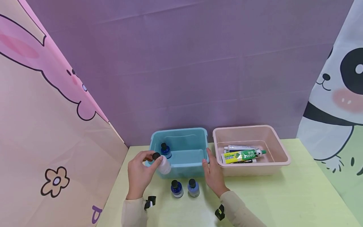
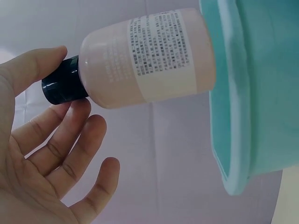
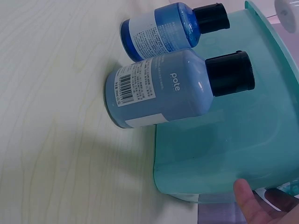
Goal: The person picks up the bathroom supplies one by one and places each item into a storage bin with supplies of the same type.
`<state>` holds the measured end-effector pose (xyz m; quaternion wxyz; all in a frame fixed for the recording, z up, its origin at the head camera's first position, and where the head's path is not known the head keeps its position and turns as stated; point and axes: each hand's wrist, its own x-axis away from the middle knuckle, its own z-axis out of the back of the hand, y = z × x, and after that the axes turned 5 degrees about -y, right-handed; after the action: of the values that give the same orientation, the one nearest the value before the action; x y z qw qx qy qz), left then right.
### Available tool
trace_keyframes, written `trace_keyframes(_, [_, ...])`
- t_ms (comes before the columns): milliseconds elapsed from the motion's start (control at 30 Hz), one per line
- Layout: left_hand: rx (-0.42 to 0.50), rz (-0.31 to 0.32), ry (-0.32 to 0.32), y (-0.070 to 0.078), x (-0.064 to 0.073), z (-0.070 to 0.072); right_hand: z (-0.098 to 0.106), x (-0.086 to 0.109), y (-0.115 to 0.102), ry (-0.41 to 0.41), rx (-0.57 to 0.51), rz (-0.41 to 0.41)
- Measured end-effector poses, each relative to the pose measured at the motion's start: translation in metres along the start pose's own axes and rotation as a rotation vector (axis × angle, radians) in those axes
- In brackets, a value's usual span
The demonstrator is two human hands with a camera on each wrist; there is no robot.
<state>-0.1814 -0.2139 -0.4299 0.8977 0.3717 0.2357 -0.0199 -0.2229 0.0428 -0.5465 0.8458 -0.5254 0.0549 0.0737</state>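
Note:
My left hand (image 1: 141,171) pinches a small pale pink bottle (image 1: 164,166) by its black cap, thumb against fingertips. The bottle is tilted above the front rim of the teal bin (image 1: 181,170); its printed back label shows in the left wrist view. Inside the bin, at the left, stands a dark blue bottle (image 1: 166,152) with a black cap. My right hand (image 1: 214,176) rests at the bin's front right corner, fingers fairly straight along the outside. In front of the bin stand a blue bottle (image 1: 177,190) and a lighter periwinkle bottle (image 1: 193,189), both upright and black-capped.
To the right of the teal bin is a pink bin (image 1: 255,170) holding several tubes, with a green and yellow toothpaste tube (image 1: 241,156) on top. A purple cloth wall (image 1: 181,72) rises behind both bins. The pale wooden table (image 1: 306,195) extends to the right.

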Motion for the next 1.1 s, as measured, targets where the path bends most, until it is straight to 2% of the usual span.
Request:
trace_keyframes(233, [0.039, -0.037, 0.001, 0.008, -0.009, -0.001, 0.000, -0.001, 0.002, -0.003, 0.000, 0.007])
trace_keyframes(433, [0.036, -0.078, 0.000, 0.012, -0.019, -0.002, 0.000, -0.001, 0.003, 0.002, -0.007, 0.014])
trace_keyframes(700, [0.035, -0.081, -0.001, 0.012, -0.031, -0.003, -0.001, -0.002, 0.005, -0.006, 0.001, 0.016])
trace_keyframes(1100, [0.017, -0.099, -0.051, 0.013, -0.050, -0.007, 0.000, -0.001, 0.002, -0.024, -0.006, -0.006])
